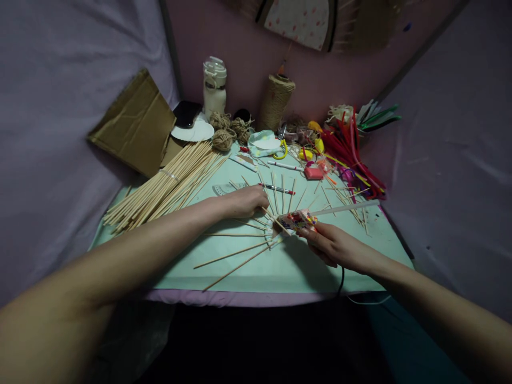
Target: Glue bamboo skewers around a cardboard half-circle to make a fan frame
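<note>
My left hand (pixel 248 201) is closed in a pinch on a thin wooden stick (pixel 276 221) that slants down to the right. My right hand (pixel 326 241) is wrapped around a hot glue gun (pixel 296 220) with a colourful patterned body, and a long translucent glue stick (pixel 348 207) sticks out of its back. The gun's nose lies close over a small round base (pixel 269 234) with a whitish edge, partly hidden by the gun. More sticks (pixel 236 253) fan outward from this base across the table.
A tied bundle of sticks (pixel 168 178) and cardboard (pixel 134 122) are at left. Twine balls (pixel 223 140), a bottle (pixel 215 88) and a twine spool (pixel 276 101) stand behind. Red pipe cleaners (pixel 348 144) and short stick pieces (pixel 352 200) lie right. A black cable (pixel 341 280) hangs over the front edge.
</note>
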Demonstrator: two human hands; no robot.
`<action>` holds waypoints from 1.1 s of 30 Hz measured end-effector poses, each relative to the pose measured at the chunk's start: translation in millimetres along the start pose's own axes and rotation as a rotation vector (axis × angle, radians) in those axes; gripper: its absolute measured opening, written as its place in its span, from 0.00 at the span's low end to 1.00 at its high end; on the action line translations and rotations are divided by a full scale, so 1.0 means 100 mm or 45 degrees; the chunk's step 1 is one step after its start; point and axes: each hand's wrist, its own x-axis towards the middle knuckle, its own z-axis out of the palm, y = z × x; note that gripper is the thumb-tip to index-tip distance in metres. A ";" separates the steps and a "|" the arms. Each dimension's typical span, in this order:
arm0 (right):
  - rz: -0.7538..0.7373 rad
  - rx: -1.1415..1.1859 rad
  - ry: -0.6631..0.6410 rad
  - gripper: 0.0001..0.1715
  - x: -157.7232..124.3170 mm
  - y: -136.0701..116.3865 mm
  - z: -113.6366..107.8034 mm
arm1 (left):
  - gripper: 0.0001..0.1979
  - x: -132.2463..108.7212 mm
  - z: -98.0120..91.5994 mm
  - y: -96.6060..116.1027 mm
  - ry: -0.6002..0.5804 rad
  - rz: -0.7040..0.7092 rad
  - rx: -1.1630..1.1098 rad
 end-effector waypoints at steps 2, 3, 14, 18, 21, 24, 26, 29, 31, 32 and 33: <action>-0.003 -0.004 -0.003 0.27 0.00 -0.01 0.00 | 0.11 0.00 0.01 0.00 -0.005 0.004 0.004; -0.005 -0.009 -0.009 0.27 0.00 -0.01 0.00 | 0.11 0.01 0.01 0.00 -0.006 0.004 0.006; -0.029 0.025 -0.025 0.27 0.00 0.01 0.02 | 0.11 0.01 -0.01 0.01 -0.038 -0.015 -0.007; -0.026 0.034 -0.014 0.26 0.02 0.03 0.03 | 0.10 0.01 -0.01 0.01 -0.029 -0.006 0.003; -0.024 0.041 -0.003 0.25 0.03 0.04 0.03 | 0.09 0.01 -0.01 0.00 -0.032 0.000 0.028; -0.016 0.069 -0.001 0.26 0.03 0.06 0.04 | 0.09 0.01 0.00 0.00 -0.004 0.021 0.032; -0.028 0.063 0.016 0.26 0.03 0.06 0.05 | 0.10 0.00 0.00 0.00 0.017 0.029 0.029; -0.049 0.033 0.023 0.25 0.03 0.05 0.05 | 0.10 -0.01 0.01 0.00 0.016 0.018 0.039; -0.062 0.028 0.016 0.24 0.02 0.05 0.06 | 0.10 -0.01 0.01 0.00 0.003 0.012 0.048; -0.071 0.029 0.018 0.24 0.02 0.05 0.06 | 0.10 -0.01 0.01 0.00 -0.001 0.011 0.051; -0.077 0.031 0.022 0.23 0.02 0.05 0.06 | 0.10 -0.01 0.00 0.00 -0.004 0.010 0.050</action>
